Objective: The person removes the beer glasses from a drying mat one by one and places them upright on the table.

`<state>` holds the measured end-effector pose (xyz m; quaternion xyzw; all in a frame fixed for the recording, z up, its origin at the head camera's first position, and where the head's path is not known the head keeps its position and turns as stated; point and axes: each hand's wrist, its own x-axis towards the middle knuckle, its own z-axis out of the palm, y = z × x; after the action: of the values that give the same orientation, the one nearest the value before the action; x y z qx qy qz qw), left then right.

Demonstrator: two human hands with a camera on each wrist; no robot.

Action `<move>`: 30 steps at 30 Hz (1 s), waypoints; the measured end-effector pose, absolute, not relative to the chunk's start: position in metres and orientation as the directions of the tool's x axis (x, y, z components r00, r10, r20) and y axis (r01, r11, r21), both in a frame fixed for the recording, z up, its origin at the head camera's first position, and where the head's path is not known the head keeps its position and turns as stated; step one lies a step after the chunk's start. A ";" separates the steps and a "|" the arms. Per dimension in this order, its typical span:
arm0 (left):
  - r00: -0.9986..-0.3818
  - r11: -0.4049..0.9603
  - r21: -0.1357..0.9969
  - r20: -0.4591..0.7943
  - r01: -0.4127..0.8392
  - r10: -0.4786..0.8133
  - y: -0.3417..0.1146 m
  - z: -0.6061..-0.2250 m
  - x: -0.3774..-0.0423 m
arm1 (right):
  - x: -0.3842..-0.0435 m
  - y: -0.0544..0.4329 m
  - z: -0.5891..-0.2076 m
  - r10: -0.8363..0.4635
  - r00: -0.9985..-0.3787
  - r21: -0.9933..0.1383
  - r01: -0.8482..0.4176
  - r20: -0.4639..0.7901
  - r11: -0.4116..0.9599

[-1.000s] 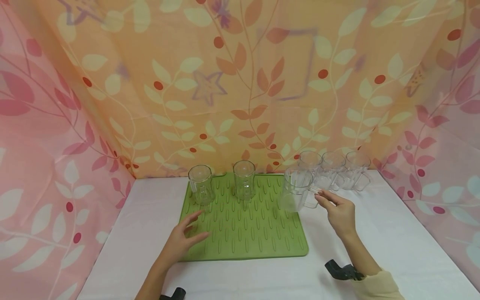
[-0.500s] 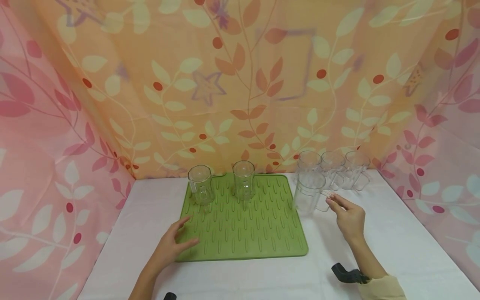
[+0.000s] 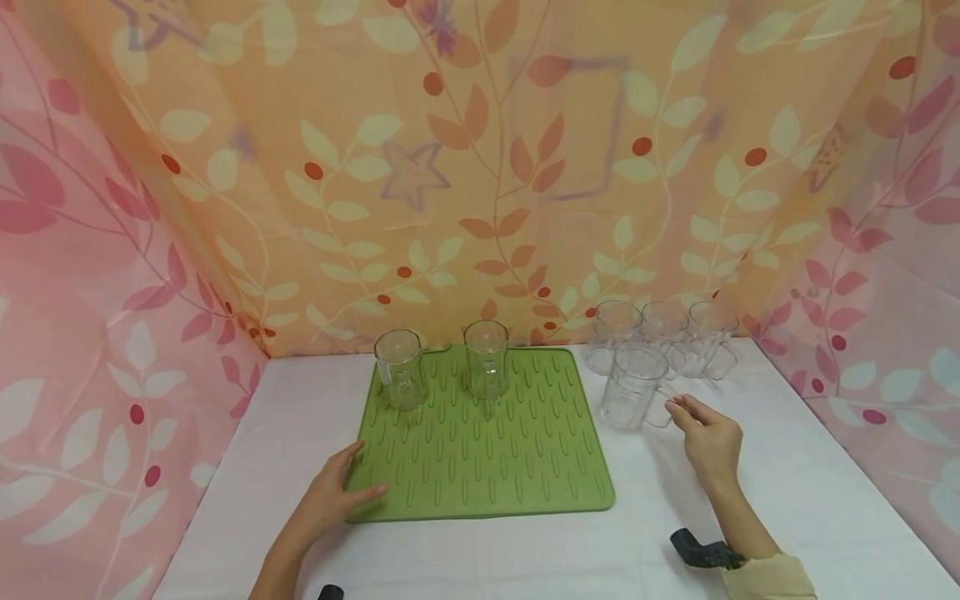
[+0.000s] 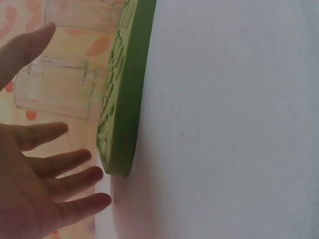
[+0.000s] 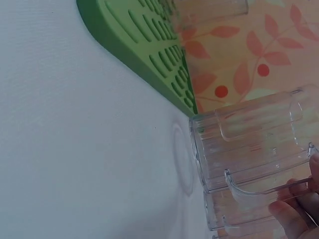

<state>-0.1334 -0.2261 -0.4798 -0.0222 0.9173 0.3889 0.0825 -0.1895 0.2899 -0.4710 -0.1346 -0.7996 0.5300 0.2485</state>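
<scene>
My right hand (image 3: pixel 714 446) pinches the handle of a clear glass mug (image 3: pixel 632 390), just right of the green ridged mat (image 3: pixel 510 467). In the right wrist view the thumb and fingers close on the handle, and the mug (image 5: pixel 249 149) is upright, its base at or just above the white cloth; I cannot tell whether it touches. My left hand (image 3: pixel 324 500) is beside the mat's front left edge, holding nothing. The left wrist view shows its fingers (image 4: pixel 62 162) spread. Two more glass mugs stand on the mat, one at the back left (image 3: pixel 401 379), another at the back middle (image 3: pixel 486 367).
Behind the held mug, three clear glass mugs (image 3: pixel 702 342) stand close together at the back right of the white-covered table (image 3: pixel 247 450). An orange leaf-patterned cloth (image 3: pixel 480 167) hangs behind, with pink cloths (image 3: pixel 75 333) at both sides.
My right hand has carried the mug rightward and slightly toward me, from over the mat's right edge to beside it. The left hand has drawn back to the left and down.
</scene>
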 end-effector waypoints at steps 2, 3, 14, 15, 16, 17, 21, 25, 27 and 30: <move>-0.984 0.707 0.699 -0.174 -0.106 0.025 -0.227 -0.481 -0.134 | -0.189 0.291 -0.473 0.487 -0.837 -0.916 -0.041 0.249 0.399; -0.984 0.711 0.695 -0.174 -0.104 0.027 -0.227 -0.482 -0.134 | -0.189 0.291 -0.474 0.492 -0.834 -0.916 -0.037 0.248 0.400; -0.984 0.723 0.686 -0.171 -0.084 0.049 -0.230 -0.486 -0.132 | -0.189 0.292 -0.482 0.524 -0.818 -0.914 -0.007 0.238 0.405; -0.983 0.726 0.683 -0.175 -0.085 0.049 -0.230 -0.487 -0.133 | -0.189 0.292 -0.482 0.526 -0.818 -0.916 -0.003 0.233 0.402; -0.983 0.732 0.676 -0.177 -0.083 0.052 -0.230 -0.487 -0.133 | -0.188 0.292 -0.482 0.527 -0.818 -0.919 -0.005 0.230 0.394; -0.982 0.736 0.672 -0.182 -0.086 0.051 -0.230 -0.487 -0.133 | -0.188 0.292 -0.483 0.527 -0.818 -0.921 -0.008 0.231 0.390; -0.982 0.758 0.648 -0.180 -0.072 0.061 -0.233 -0.490 -0.134 | -0.188 0.290 -0.484 0.532 -0.811 -0.925 -0.029 0.243 0.379; -0.981 0.777 0.628 -0.177 -0.054 0.075 -0.236 -0.493 -0.133 | -0.187 0.289 -0.487 0.537 -0.800 -0.919 -0.044 0.267 0.393; -0.980 0.785 0.618 -0.180 -0.050 0.079 -0.237 -0.494 -0.132 | -0.186 0.289 -0.489 0.539 -0.792 -0.910 -0.048 0.286 0.411; -0.980 0.792 0.609 -0.181 -0.045 0.083 -0.237 -0.494 -0.132 | -0.185 0.289 -0.490 0.549 -0.767 -0.898 -0.079 0.333 0.434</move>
<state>-0.1319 -0.2368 -0.4944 0.0099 0.9413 0.3226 0.0993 -0.1849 0.2888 -0.4900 -0.1489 -0.7889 0.5108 0.3074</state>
